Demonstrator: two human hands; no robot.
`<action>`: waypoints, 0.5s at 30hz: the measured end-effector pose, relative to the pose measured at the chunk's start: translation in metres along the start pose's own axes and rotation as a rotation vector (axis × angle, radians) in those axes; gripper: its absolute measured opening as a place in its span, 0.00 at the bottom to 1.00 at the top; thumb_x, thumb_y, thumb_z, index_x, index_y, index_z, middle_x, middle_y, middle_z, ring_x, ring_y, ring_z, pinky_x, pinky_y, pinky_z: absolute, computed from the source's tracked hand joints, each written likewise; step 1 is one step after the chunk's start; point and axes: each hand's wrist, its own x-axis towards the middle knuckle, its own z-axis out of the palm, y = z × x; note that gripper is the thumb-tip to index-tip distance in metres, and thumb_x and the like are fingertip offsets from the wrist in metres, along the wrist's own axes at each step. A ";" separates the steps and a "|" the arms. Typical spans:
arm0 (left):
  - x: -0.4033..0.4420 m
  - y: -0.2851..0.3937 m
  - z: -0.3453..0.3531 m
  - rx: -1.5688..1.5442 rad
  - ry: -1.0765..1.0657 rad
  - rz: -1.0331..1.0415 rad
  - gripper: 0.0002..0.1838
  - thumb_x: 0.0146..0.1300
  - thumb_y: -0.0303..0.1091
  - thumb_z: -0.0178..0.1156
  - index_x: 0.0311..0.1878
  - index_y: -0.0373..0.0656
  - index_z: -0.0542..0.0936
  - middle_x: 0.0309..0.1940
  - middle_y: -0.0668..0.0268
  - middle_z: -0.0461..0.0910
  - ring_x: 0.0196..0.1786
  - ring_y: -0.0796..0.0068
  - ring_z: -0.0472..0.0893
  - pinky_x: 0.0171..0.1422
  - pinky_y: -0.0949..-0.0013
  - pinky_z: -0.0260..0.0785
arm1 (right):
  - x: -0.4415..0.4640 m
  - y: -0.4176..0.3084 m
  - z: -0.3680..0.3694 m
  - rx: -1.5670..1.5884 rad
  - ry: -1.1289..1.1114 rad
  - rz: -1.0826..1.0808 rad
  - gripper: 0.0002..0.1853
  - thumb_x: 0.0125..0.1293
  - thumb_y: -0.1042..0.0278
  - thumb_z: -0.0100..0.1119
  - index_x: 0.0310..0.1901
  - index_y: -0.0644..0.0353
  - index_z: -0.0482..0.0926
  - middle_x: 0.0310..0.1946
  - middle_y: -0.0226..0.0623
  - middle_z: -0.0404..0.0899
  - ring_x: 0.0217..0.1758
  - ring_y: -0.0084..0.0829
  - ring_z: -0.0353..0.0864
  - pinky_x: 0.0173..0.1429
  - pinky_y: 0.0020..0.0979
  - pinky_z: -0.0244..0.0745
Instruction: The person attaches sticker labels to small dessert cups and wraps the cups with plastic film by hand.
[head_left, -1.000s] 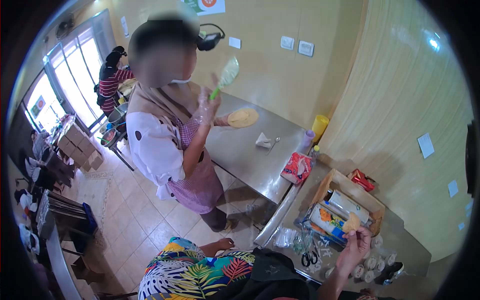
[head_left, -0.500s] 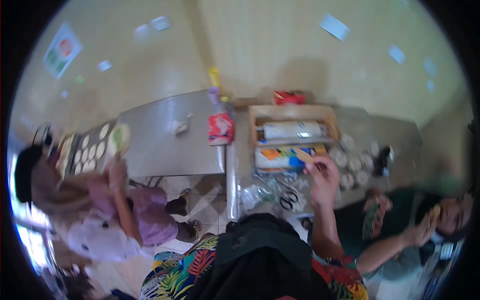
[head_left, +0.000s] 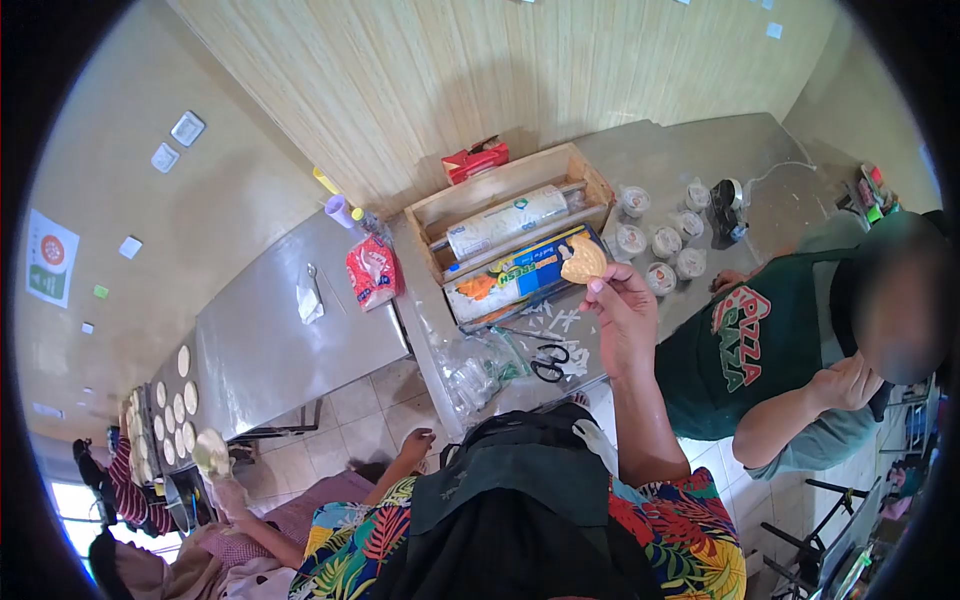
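Observation:
My right hand pinches a round golden biscuit with a piece gone from its upper left edge. The biscuit is held above the front of a wooden holder containing rolls, and covers part of a printed blue, yellow and white box. Low beside the steel tables, my left hand hangs near my side, fingers loosely extended and holding nothing visible. Black-handled scissors lie among paper scraps and clear plastic bags, below and left of my right hand.
Several lidded white tubs stand at right, near a black device. A red packet lies on the left steel table. At right is a person in a green apron; at lower left, another person's gloved hand.
My view has turned and the biscuit now shows its flat face, still in my right hand. My left hand has come into view. The left co-worker appears lower.

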 end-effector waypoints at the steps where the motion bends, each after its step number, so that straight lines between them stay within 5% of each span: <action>1: -0.003 0.009 0.002 0.001 0.002 -0.006 0.22 0.60 0.40 0.61 0.54 0.35 0.74 0.36 0.57 0.80 0.34 0.71 0.79 0.39 0.69 0.71 | 0.000 -0.001 0.000 0.003 0.002 0.006 0.08 0.56 0.80 0.63 0.37 0.60 0.77 0.32 0.28 0.76 0.32 0.20 0.74 0.35 0.25 0.72; 8: -0.008 -0.021 0.016 0.027 -0.060 0.116 0.23 0.59 0.41 0.60 0.53 0.37 0.75 0.35 0.57 0.82 0.35 0.71 0.80 0.41 0.69 0.72 | -0.006 -0.011 0.012 -0.112 -0.045 -0.101 0.09 0.55 0.83 0.62 0.38 0.62 0.76 0.36 0.32 0.75 0.35 0.22 0.74 0.37 0.24 0.72; 13: -0.035 -0.041 0.012 0.432 -0.114 0.030 0.22 0.58 0.46 0.58 0.50 0.40 0.79 0.39 0.55 0.82 0.40 0.69 0.82 0.46 0.69 0.73 | -0.015 -0.030 0.029 -0.197 -0.346 -0.391 0.13 0.51 0.87 0.61 0.38 0.63 0.75 0.38 0.37 0.73 0.38 0.27 0.74 0.42 0.25 0.71; 15: -0.039 -0.054 0.013 0.643 -0.158 0.155 0.23 0.58 0.49 0.58 0.50 0.42 0.79 0.45 0.53 0.80 0.45 0.66 0.82 0.51 0.66 0.72 | -0.028 -0.044 0.055 -0.141 -0.370 -0.440 0.11 0.50 0.86 0.61 0.35 0.62 0.76 0.36 0.39 0.74 0.36 0.30 0.75 0.40 0.26 0.71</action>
